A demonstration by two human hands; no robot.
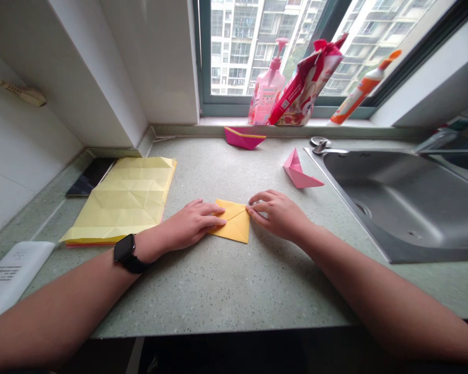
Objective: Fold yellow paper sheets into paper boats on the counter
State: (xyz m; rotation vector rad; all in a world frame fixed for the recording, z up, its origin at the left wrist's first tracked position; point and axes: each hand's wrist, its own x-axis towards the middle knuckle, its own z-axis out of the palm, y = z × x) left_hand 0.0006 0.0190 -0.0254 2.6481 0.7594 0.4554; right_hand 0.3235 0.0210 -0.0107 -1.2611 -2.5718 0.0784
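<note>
A small yellow-orange square of folded paper [236, 228] lies on the speckled counter, with a diagonal fold line across it. My left hand [193, 221] rests on its left side, fingers stretched over the paper. At the upper right corner, the thumb and fingertips of my right hand [275, 210] pinch the paper's edge. Beyond my hands stand two folded paper boats: a magenta one with a yellow rim [244, 139] near the window ledge, and a pink one [299, 175] beside the sink.
Creased yellow paper sheets [130, 195] lie at the left, partly over a dark flat device [89, 177]. A white slab-shaped object [15, 275] is nearer me. The steel sink [359, 234] borders the right. A pink pump bottle [267, 93], red bag [306, 85] and orange-white bottle [361, 93] line the ledge.
</note>
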